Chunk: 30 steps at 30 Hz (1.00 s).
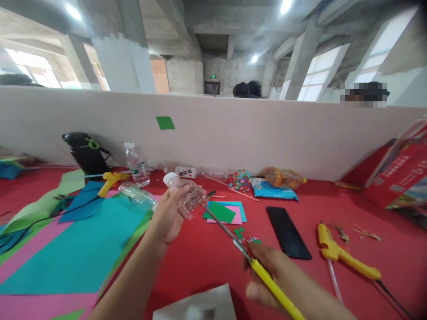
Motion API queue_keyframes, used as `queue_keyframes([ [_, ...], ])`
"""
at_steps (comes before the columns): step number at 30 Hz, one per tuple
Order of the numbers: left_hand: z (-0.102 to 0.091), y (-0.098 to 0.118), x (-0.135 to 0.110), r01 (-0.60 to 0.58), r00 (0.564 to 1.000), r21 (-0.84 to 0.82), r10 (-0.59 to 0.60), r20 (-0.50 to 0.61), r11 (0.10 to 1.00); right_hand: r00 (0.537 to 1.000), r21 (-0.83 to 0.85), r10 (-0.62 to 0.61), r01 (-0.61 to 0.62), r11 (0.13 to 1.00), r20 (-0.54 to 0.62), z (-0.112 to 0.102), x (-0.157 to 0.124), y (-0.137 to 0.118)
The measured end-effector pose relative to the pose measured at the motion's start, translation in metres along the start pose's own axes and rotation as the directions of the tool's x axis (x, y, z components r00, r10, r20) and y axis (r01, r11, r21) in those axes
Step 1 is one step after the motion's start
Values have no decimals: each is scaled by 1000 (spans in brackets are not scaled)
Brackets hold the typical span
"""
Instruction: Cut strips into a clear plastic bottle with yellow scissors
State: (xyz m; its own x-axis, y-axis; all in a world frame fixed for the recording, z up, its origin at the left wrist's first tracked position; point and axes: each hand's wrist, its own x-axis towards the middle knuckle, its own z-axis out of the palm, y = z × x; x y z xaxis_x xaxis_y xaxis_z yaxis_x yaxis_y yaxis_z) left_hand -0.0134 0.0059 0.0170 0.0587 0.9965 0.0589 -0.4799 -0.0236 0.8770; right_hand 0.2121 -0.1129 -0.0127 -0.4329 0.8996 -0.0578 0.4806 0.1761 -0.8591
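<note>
My left hand (168,213) is closed round a clear plastic bottle (187,195) with a white cap, held on its side above the red table. My right hand (270,275) grips yellow-handled scissors (233,238). Their metal blades reach up and left, and the tip touches the bottle's side. Under the blades lie small green and pink paper cards (224,212) and paper scraps (240,233).
Big sheets of blue, pink and green paper (70,253) cover the left of the red table (207,258). A black phone (287,232), a yellow glue gun (343,253), other bottles (136,164), a wipes pack (272,190) and a red box (400,173) lie around. A white partition (233,129) stands behind.
</note>
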Motion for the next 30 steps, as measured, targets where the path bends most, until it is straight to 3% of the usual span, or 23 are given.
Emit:
queue_keyframes([
  [4,-4,-4,2,-27,999,-21,27,17,999,999,-27,28,-28,999,17,4,2,-11],
  [12,7,-13,-5,53,998,-45,-53,16,998,999,7,49,-49,999,-19,14,7,-13],
  [16,5,-9,-4,14,1000,-62,-13,8,998,992,2,61,-61,998,-109,12,1,-18],
  [23,3,-8,-4,19,1000,-67,-18,25,998,994,-12,108,-107,994,13,3,-1,-16],
  [30,3,-12,-6,37,998,-35,-36,46,999,983,6,119,-119,993,-140,12,-5,-12],
])
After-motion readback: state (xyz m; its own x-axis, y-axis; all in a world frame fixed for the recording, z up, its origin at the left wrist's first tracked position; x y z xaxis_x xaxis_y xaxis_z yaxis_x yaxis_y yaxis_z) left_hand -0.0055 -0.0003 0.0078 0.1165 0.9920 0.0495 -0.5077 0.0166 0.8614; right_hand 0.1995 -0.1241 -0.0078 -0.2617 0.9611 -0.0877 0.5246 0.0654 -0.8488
